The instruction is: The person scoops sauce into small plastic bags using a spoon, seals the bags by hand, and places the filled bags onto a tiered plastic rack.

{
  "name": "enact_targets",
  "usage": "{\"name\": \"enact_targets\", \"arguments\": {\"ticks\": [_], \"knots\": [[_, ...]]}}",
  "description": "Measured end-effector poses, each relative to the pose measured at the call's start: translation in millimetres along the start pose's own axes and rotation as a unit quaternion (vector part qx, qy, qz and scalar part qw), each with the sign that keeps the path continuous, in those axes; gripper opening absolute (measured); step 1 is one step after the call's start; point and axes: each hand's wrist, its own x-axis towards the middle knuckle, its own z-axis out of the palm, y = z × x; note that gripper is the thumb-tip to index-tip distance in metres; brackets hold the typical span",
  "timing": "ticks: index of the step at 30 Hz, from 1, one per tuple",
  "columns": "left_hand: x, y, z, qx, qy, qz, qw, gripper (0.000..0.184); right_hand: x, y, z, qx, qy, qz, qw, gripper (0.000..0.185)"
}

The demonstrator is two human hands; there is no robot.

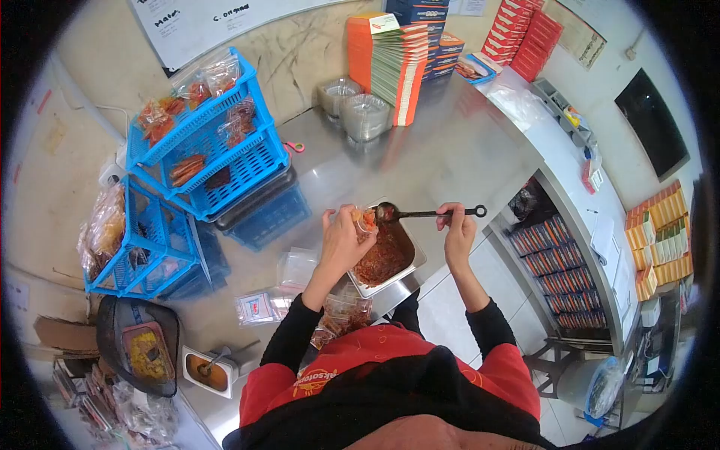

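blue baskets (259, 154) stand at the left with pink scissors (297, 147) just beside them; clear containers (365, 120) sit in stacks near orange-edged cartons (384, 67), a whiteboard (210, 26) hangs behind, and at the right are a black screen (652, 124) and stacked yellow cartons (660, 236)

Gripping black ladle (420, 214) by handle with right hand (455, 226). Hovering ladle's bowl over far end of metal pan (406, 241) of red-brown food (381, 255). Holding small clear bag (366, 220) with orange-red contents in left hand (348, 234), just beside bowl. Leaning over near edge of steel counter (457, 161). Facing clear containers (366, 118) and orange-edged carton stack (375, 64) at far side, blue baskets (244, 176) of bagged food on left, shelf of boxes (559, 274) on right.
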Motion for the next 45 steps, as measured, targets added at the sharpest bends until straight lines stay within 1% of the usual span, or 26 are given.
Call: {"name": "enact_targets", "arguments": {"ticks": [1, 3, 4, 6, 10, 12, 13, 15, 19, 21, 22, 24, 25, 27, 28, 30, 31, 33, 34, 36, 39, 43, 45], "knots": [[1, 0, 0, 0.0, 0.0, 0.0, 1.0, 0.054, -1, 5, 0, 0.0, 0.0, -0.001, 1.0, 0.043], [2, 0, 0, -0.026, 0.001, 0.024, 0.999, 0.055, -4, 10, 1, 0.057, -0.011, 0.039, 0.998, 0.043], [2, -1, 1, -0.025, 0.001, 0.023, 0.999, 0.055, -5, 10, 2, 0.058, -0.012, 0.039, 0.997, 0.043], [1, -3, 8, -0.073, -0.031, -0.001, 0.997, 0.055, -8, 9, 5, 0.081, -0.016, 0.028, 0.996, 0.04], [2, -8, 15, -0.061, -0.045, 0.026, 0.997, 0.055, -10, 10, 5, 0.049, -0.002, 0.007, 0.999, 0.04], [1, -9, 15, -0.062, -0.087, -0.003, 0.994, 0.054, -10, 12, 1, 0.019, 0.0, 0.01, 1.0, 0.041], [1, -8, 14, -0.062, -0.088, -0.002, 0.994, 0.054, -10, 13, 0, 0.019, 0.001, 0.01, 1.0, 0.041], [1, -7, 12, -0.066, -0.133, -0.042, 0.988, 0.053, -10, 15, -3, 0.026, 0.011, 0.04, 0.999, 0.04], [1, -5, 11, -0.066, -0.147, -0.052, 0.986, 0.051, -10, 18, -8, 0.051, 0.02, 0.031, 0.998, 0.041], [1, -3, 9, -0.074, -0.155, -0.06, 0.983, 0.05, -9, 10, -9, 0.078, -0.017, 0.008, 0.997, 0.041], [0, -4, 10, -0.075, -0.155, -0.061, 0.983, 0.05, -8, 5, -10, 0.078, -0.017, 0.009, 0.997, 0.041], [-1, -7, 13, -0.107, -0.167, -0.069, 0.978, 0.054, -4, -5, -10, 0.062, -0.111, -0.06, 0.99, 0.035], [-1, -7, 13, -0.108, -0.167, -0.069, 0.978, 0.054, -3, -10, -11, 0.062, -0.111, -0.06, 0.99, 0.035], [-1, -5, 13, -0.102, -0.151, -0.046, 0.982, 0.051, 1, -20, -13, 0.007, -0.198, -0.084, 0.977, 0.014], [-1, -6, 14, -0.102, -0.15, -0.046, 0.982, 0.051, 3, -28, -13, 0.007, -0.198, -0.084, 0.976, 0.014], [-1, -7, 15, -0.111, -0.165, -0.061, 0.978, 0.053, 7, -43, -12, -0.093, -0.278, -0.179, 0.939, 0.008], [-1, -7, 16, -0.112, -0.164, -0.061, 0.978, 0.053, 8, -47, -10, -0.094, -0.279, -0.18, 0.939, 0.008], [-1, -6, 19, -0.103, -0.141, -0.055, 0.983, 0.054, 10, -54, -6, -0.137, -0.339, -0.241, 0.899, 0.013], [-1, -7, 20, -0.102, -0.14, -0.055, 0.983, 0.054, 10, -57, -6, -0.137, -0.34, -0.241, 0.899, 0.013], [-1, -8, 20, -0.094, -0.15, -0.064, 0.982, 0.053, 11, -61, -4, -0.179, -0.383, -0.3, 0.855, 0.014], [0, -2, 11, -0.116, -0.158, -0.086, 0.977, 0.052, 14, -68, -8, -0.198, -0.399, -0.315, 0.838, 0.016], [-1, -6, 14, -0.12, -0.155, -0.075, 0.978, 0.052, 18, -80, -17, -0.213, -0.405, -0.3, 0.837, 0.015], [-1, -6, 14, -0.114, -0.141, -0.076, 0.981, 0.051, 20, -82, -21, -0.215, -0.397, -0.272, 0.85, 0.014]]}}
